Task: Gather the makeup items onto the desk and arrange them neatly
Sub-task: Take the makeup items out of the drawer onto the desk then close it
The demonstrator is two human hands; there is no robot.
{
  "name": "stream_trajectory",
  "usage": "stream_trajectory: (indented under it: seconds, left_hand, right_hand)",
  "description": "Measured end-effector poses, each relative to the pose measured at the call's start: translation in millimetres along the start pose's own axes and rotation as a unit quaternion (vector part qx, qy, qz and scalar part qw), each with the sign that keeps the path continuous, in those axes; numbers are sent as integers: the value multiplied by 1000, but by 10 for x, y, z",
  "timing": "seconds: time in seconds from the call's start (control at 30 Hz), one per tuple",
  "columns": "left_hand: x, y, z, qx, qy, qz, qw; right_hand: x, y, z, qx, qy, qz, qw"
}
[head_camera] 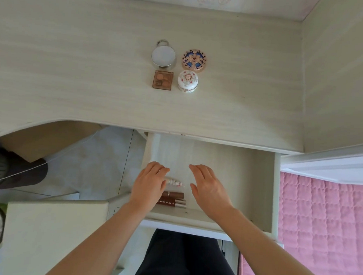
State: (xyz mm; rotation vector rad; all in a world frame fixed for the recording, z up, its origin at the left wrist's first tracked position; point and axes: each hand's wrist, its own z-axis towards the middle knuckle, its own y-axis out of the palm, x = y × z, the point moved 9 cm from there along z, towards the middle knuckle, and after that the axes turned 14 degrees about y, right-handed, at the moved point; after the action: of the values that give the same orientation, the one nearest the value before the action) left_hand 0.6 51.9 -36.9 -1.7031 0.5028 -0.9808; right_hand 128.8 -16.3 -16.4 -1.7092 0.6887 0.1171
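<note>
On the pale desk [74, 79] stand a round silver-rimmed compact [163, 55], a patterned round compact [194, 59], a brown square palette [162, 80] and a white floral jar [187, 81], set in a two-by-two block. Below, the open drawer [227, 160] holds a small white and pink tube [175, 182] and brown lip gloss tubes [173, 199] at its front left. My left hand [148, 184] hovers over the tubes' left ends, fingers apart, partly hiding them. My right hand [209, 187] hangs open just right of them, holding nothing.
A white stool [53, 231] stands at lower left beside the drawer. A pink quilted bed [323, 229] lies to the right. A dark object with a cable [12, 170] sits on the floor under the desk. My dark-trousered legs [182, 259] are below the drawer front.
</note>
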Motion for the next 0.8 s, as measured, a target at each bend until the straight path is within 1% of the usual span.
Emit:
stream_trajectory:
  seconds: [0.13,0.27,0.37,0.43,0.6,0.8]
  left_hand:
    - [17,317,-42,-43,-8,-20,999]
    - [-32,621,-21,-79,-23,-52,995]
    - [-97,803,27,-101,-38,-80,991]
    - [-148,897,50,-111,-49,-87,989]
    - [-318,1086,98,-122,-84,-85,985]
    - [-330,1160,137,-135,-65,-27,988]
  right_hand:
    - [204,421,-94,-82,36,-17,996]
    - [310,903,-110,-207,63,-44,975]
    - [335,1167,-87,-263,84,-49,960]
    - [352,1288,-63,-277,97,-52,955]
    - [333,1530,-12,-283,97,-28,954]
    - [371,1597,82,-249,96,-58,962]
